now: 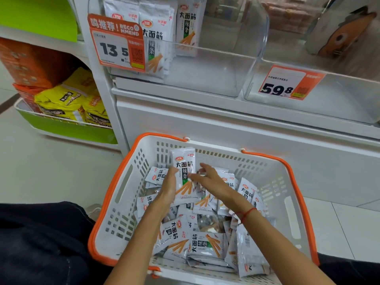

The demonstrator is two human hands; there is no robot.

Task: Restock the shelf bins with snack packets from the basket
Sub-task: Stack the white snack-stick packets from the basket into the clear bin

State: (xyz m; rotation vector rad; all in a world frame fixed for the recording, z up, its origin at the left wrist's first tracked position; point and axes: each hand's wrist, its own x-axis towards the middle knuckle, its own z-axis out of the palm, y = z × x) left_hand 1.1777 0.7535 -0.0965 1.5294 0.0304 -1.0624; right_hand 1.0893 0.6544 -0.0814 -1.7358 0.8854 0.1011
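Observation:
A white basket with an orange rim (115, 212) sits on the floor, holding several silver-white snack packets (205, 241). My left hand (169, 187) holds one packet (183, 161) upright above the pile, gripping its left edge. My right hand (207, 179) reaches in from the right, fingers spread, fingertips at that packet's right edge. Above, a clear shelf bin (216, 75) holds several of the same packets (154, 33) standing at its left side; its right part has bare room.
An orange price tag (117, 44) hangs on the bin's front left. A second clear bin (339, 103) with a price tag (287, 83) stands to the right. Yellow snack bags (67, 99) fill a green-fronted shelf at left. My dark-trousered knee (41, 243) is beside the basket.

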